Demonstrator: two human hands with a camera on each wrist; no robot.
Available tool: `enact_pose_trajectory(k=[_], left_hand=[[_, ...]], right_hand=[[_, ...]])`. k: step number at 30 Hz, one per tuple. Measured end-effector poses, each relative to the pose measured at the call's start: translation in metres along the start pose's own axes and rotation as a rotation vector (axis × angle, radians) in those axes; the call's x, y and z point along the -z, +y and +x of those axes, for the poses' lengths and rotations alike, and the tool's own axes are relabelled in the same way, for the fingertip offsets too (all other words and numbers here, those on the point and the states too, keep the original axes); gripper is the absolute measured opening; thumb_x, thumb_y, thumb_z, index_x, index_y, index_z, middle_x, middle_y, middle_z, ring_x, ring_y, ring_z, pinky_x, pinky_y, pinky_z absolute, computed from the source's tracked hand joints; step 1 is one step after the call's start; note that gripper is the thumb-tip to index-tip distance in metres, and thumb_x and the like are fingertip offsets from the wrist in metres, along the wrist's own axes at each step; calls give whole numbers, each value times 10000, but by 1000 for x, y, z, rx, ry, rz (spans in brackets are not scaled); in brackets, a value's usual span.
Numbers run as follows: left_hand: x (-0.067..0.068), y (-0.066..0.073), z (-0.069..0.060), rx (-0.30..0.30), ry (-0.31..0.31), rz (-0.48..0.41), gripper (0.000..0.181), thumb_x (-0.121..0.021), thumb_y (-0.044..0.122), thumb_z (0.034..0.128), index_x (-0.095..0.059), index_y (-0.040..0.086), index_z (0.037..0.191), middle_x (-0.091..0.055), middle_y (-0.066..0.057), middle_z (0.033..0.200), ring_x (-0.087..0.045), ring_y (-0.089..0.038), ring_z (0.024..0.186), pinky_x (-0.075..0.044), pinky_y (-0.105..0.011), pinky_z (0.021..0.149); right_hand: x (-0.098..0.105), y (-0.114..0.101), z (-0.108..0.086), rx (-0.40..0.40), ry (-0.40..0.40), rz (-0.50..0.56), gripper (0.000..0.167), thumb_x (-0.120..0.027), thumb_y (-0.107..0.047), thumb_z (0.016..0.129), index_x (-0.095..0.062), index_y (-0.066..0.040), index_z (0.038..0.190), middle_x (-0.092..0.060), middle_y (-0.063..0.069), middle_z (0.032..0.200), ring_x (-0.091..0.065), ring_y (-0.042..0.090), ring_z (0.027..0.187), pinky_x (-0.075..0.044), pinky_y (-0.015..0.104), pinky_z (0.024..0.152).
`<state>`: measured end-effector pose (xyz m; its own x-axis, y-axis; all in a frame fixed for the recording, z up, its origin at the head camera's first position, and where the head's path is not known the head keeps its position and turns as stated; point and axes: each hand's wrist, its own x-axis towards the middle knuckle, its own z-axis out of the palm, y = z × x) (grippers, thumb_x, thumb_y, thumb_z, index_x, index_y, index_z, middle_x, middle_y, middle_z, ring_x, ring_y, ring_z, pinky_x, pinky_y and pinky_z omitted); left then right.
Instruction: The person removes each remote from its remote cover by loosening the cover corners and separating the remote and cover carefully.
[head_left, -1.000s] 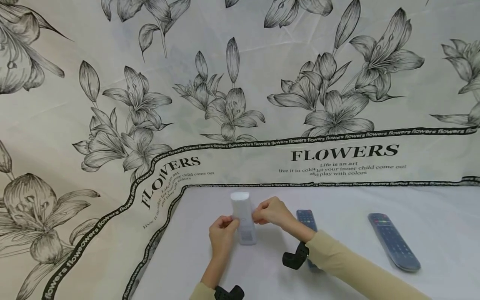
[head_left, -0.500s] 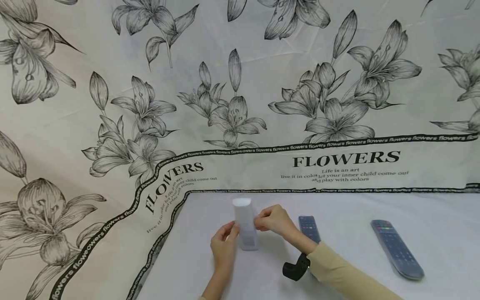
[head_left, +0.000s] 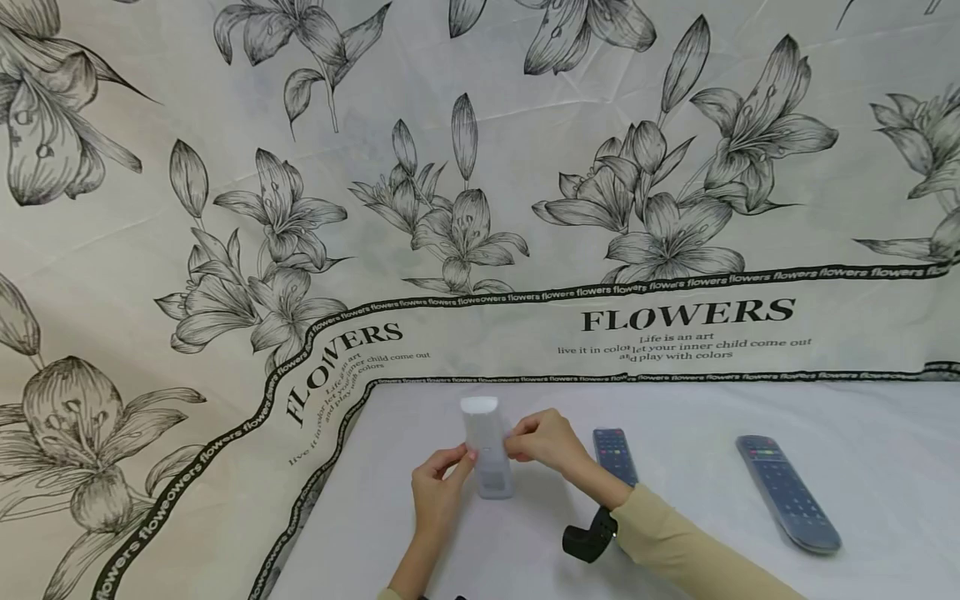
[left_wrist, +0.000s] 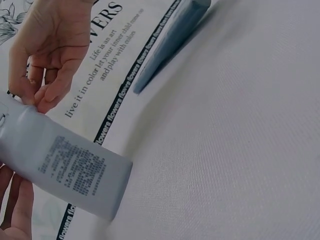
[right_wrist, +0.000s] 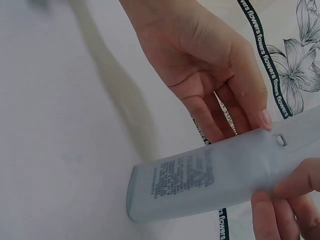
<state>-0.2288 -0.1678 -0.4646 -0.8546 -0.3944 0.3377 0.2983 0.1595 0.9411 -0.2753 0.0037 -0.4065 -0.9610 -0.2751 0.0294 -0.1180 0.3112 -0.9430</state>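
Note:
A pale remote control (head_left: 489, 454) is held up between my two hands, its back with printed small text turned toward me. My left hand (head_left: 438, 492) pinches its left edge with thumb and fingers. On the opposite edge, my right hand (head_left: 546, 437) grips it with bent fingers. The right wrist view shows the left hand (right_wrist: 200, 60) at the remote's upper edge and the right fingers (right_wrist: 287, 210) at its lower one. A small slot and a panel seam are visible there on the remote's back. Its front is hidden.
Right of my hands, a dark button remote (head_left: 615, 457) lies partly behind my right forearm. Farther right lies a larger dark remote (head_left: 789, 493). All are on or above a white table (head_left: 697, 517), with a flower-printed cloth (head_left: 480, 333) along its back and left.
The head view has shifted slightly, so the table sits lower in it than a second ago. Both hands keep hold of the pale remote in nearly the same place.

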Motion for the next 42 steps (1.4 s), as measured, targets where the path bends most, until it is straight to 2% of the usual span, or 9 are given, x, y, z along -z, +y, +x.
enact_pose_trajectory(k=[3,5,14,17,27,31,36,42], left_hand=[[0,1,0,-7,-1,-4,99,-754,-5,766,-731,-47,853,-727,-189,870,-628,14,781,-533,-191,761],[0,2,0,10,6,-8,104,-754,-4,761,-728,-55,847,-728,-185,861,-630,8,779,-531,-181,745],[-8,6,2,161,91,2,120,-762,15,738,-720,-68,814,-737,-154,844,-600,-4,685,-494,-136,636],[-10,7,2,190,117,6,123,-765,16,725,-712,-74,791,-737,-125,817,-587,-21,657,-486,-137,615],[-17,11,-1,210,179,29,60,-724,4,681,-690,-42,696,-683,-41,665,-543,-47,586,-444,-153,544],[-18,12,-2,202,197,35,50,-721,3,679,-676,-16,665,-690,-68,675,-534,-39,576,-435,-149,530],[-18,10,-1,192,187,35,37,-711,1,679,-676,-9,671,-690,-69,676,-540,-39,584,-442,-148,537],[-17,9,1,169,183,51,47,-694,-4,675,-678,-39,702,-646,14,625,-536,-41,568,-440,-153,534]], right_hand=[[-1,-1,-1,-18,6,-5,98,-707,-87,729,-717,9,745,-720,70,712,-687,140,640,-597,386,681],[-1,-2,-2,-23,9,-6,96,-709,-88,731,-719,6,750,-722,70,718,-690,144,643,-597,387,682],[0,0,-2,-32,9,-14,101,-720,-82,746,-717,17,769,-729,99,761,-701,173,667,-596,382,679],[1,-1,-3,-28,0,-11,110,-722,-79,754,-713,27,783,-731,107,778,-703,178,680,-596,386,684],[4,1,-6,-15,-30,8,130,-716,-65,754,-718,42,828,-732,122,811,-708,183,703,-597,370,684],[6,3,-8,-22,-63,34,178,-719,-108,791,-717,37,893,-733,105,863,-706,168,755,-595,361,719],[11,3,-10,-36,-105,60,253,-712,-158,828,-710,38,988,-736,109,921,-710,198,832,-586,370,780],[8,4,-7,-22,-113,63,252,-690,-151,841,-707,56,983,-736,129,916,-714,228,836,-588,343,766]])
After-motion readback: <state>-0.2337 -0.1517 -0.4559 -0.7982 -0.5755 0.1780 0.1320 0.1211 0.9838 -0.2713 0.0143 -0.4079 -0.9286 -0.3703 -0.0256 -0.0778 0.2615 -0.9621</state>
